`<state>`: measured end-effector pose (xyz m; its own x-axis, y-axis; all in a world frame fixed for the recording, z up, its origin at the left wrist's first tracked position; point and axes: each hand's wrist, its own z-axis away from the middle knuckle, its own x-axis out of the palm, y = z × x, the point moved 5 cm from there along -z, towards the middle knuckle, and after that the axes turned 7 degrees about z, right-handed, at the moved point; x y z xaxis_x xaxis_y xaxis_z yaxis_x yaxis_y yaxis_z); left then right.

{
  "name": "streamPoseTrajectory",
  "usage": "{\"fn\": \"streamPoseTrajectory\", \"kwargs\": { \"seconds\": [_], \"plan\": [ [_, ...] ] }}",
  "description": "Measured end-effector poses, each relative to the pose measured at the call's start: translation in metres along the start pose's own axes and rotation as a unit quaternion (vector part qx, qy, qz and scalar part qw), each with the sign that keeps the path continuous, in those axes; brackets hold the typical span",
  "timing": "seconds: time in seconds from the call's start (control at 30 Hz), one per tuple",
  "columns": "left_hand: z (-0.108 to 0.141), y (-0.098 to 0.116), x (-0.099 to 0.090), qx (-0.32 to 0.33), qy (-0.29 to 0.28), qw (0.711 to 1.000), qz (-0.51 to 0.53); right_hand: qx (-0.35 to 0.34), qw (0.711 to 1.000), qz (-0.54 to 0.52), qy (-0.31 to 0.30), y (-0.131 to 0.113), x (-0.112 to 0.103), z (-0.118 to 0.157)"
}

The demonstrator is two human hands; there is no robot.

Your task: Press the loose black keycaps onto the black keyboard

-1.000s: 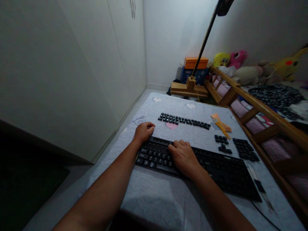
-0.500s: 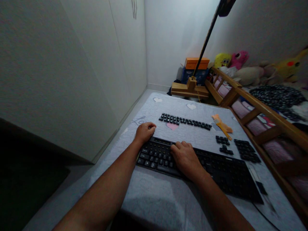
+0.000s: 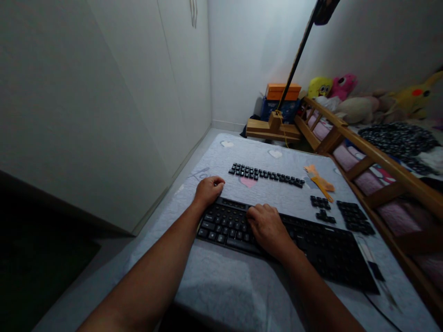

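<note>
A black keyboard (image 3: 242, 244) lies across the quilted cloth in front of me. Its lower left part has keycaps on, while other stretches show bare key posts. My left hand (image 3: 209, 190) is closed at the keyboard's far left corner, fingers curled inward; whatever they may hold is hidden. Over the middle of the keyboard, my right hand (image 3: 267, 227) has its fingers bent and pressed together against the keys. Its fingertips are covered, so any small piece in them does not show. Loose black keycaps (image 3: 266, 174) sit in rows beyond the keyboard.
More keycaps (image 3: 356, 216) are grouped at the right. A yellow-handled brush (image 3: 321, 188) lies on an orange cloth (image 3: 327, 183). Beside the keyboard's right end is a slim dark-handled tool (image 3: 376, 271). A wooden bed rail (image 3: 377, 157) borders the right; a white cabinet (image 3: 138, 115) stands left.
My right hand has shifted very slightly to the right on the keyboard. The left hand and the loose keycaps stay practically where they were.
</note>
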<state>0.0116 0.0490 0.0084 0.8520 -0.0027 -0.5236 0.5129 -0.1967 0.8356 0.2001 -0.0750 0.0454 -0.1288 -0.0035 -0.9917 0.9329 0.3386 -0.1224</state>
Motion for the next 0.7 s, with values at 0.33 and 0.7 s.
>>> {"fn": "streamPoseTrajectory", "kwargs": {
  "seconds": [0.33,0.7],
  "plan": [
    [0.002,0.004,-0.002,-0.008,0.006,1.000,-0.002,0.009,0.999,-0.037,-0.012,0.005,-0.005,-0.004],
    [0.000,0.000,-0.001,-0.007,0.007,1.000,-0.003,0.068,0.993,-0.072,0.067,0.069,-0.009,-0.060]
  ]
}}
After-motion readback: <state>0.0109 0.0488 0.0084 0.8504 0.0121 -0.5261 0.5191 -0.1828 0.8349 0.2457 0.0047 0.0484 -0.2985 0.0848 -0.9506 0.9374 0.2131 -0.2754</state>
